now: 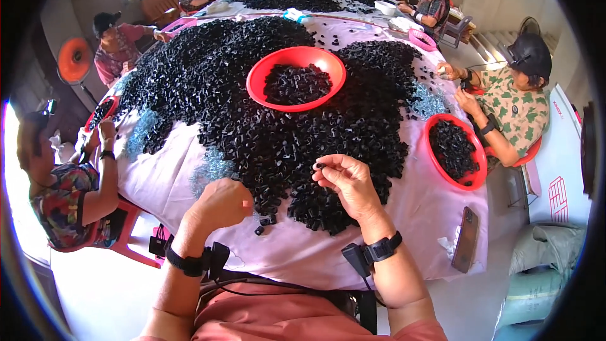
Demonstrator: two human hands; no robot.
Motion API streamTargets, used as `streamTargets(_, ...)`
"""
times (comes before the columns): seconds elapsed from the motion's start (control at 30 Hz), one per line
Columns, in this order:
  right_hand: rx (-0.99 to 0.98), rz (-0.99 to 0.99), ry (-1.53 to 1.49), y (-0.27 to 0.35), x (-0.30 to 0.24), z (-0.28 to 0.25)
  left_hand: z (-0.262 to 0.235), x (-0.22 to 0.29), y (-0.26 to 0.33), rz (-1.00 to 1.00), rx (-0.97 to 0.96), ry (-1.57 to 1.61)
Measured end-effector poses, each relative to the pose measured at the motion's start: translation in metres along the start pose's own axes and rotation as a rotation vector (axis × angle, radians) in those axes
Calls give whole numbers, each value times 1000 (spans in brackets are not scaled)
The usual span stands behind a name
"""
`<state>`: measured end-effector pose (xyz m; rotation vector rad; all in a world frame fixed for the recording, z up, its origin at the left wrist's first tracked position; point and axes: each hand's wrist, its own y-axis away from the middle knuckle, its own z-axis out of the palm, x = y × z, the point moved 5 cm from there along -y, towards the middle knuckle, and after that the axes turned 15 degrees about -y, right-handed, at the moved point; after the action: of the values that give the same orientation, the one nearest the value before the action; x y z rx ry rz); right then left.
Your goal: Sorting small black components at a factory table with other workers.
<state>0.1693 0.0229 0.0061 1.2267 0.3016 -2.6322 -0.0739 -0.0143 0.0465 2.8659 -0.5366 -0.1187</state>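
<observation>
My right hand (348,183) is raised over the near part of a big heap of small black plastic pieces (315,139). Its thumb and fingertips pinch one small black piece (320,165). My left hand (222,203) is closed with the fingers curled under, beside a small pile of thin, shiny bluish-clear strips (214,167). What it holds, if anything, is hidden. Beyond my hands a red plastic bowl (257,82), partly filled with black pieces, rests on the heap. Two loose black pieces (268,220) lie on the cloth near my left hand.
A pink cloth (429,240) covers the long table. At the right are a red basin (483,161) of black pieces and a phone (466,240). A person in a camouflage shirt (517,104) sits there; another person (63,189) works at the left. Several others sit farther along.
</observation>
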Motion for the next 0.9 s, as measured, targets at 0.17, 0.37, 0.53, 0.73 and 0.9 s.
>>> streamTargets(0.17,22,-1,-117,-1,2,-4,12,5,6,15,52,109)
streamTargets(0.37,5,-24,-99,-2,2,-4,19,11,9,21,122,59)
streamTargets(0.53,38,-6,-33,-1,2,-2,21,13,8,1,126,73)
streamTargets(0.73,9,32,32,0,3,-1,24,16,7,-5,174,57)
streamTargets(0.9,-6,41,116,2,1,8,-3,20,4,36,330,151)
